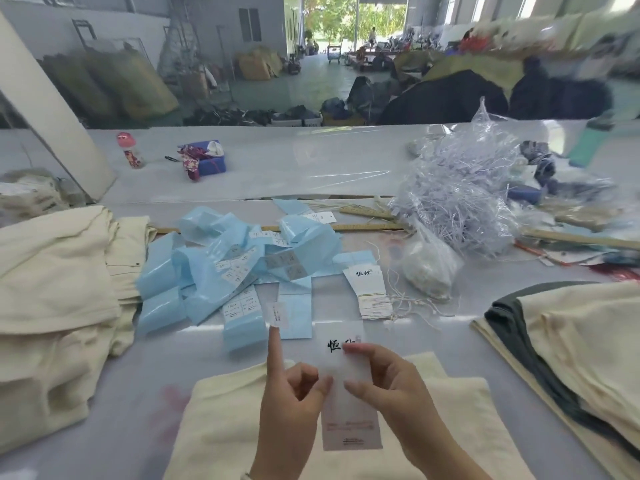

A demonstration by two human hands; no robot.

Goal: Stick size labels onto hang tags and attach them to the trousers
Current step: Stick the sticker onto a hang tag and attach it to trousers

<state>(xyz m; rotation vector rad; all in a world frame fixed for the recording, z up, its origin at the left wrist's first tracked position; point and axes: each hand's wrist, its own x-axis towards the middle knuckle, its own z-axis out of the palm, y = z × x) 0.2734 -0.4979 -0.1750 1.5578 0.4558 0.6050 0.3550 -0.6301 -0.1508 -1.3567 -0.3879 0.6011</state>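
We have the white rectangular card hang tag (346, 382) pinched between both hands, just above the folded cream cotton trousers (221, 427) on the grey bench (145, 386). The right hand (388, 389) pinches it on its right side, one fingertip near the black printed characters and the thumb lower down. The left hand (291, 403) pinches the left edge between thumb and curled fingers, while its index finger points straight up with a small white size label (277, 315) stuck to the tip.

To do this step well, we judge that the right-hand grip should keep the tag flat and steady while the left index finger brings the label down onto a blank part of the card. We should set one edge first, square to the tag's sides, then roll the fingertip across so no crease forms. The label looks thin and may curl or cling to the skin, so a slow peel-off is wise.

The tag is long and narrow, pale and slightly glossy, with bold black characters near the top and fine print near the bottom. Beyond it lie crumpled pale blue backing sheets (207, 271) and a fanned stack of matching white strung hang tags (370, 292), with more cream trousers piled left (52, 289) and right (571, 341).
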